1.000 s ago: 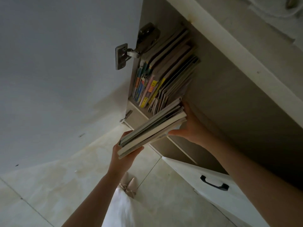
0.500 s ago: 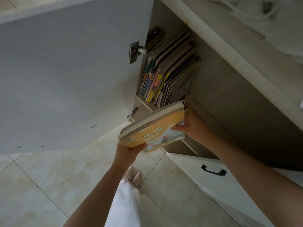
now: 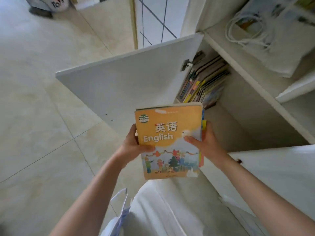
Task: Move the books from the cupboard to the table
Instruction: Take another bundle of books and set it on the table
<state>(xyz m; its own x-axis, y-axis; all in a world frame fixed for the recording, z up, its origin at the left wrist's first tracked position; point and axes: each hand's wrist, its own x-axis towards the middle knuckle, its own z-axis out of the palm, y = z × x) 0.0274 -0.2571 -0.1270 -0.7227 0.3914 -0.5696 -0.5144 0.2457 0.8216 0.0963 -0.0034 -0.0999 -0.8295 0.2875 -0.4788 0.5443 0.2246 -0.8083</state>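
A small stack of books [image 3: 168,138], topped by an orange textbook with "English" on its cover, is held flat in front of me, outside the cupboard. My left hand [image 3: 132,147] grips its left edge, thumb over the cover. My right hand [image 3: 207,144] grips the right edge, thumb on the cover. More books [image 3: 202,82] stand leaning in a row inside the white cupboard [image 3: 247,108], at its left end. No table is in view.
The cupboard door [image 3: 129,77] stands open to the left of the held books. A white drawer front [image 3: 276,171] juts out at the right. A white bag with cord handles [image 3: 265,33] lies on the cupboard top. Tiled floor [image 3: 42,116] spreads left; a paper bag [image 3: 119,217] sits by my legs.
The stack has come out of the cupboard toward me and turned cover-up. My view has risen and pulled back, so the door's top edge and the floor now show.
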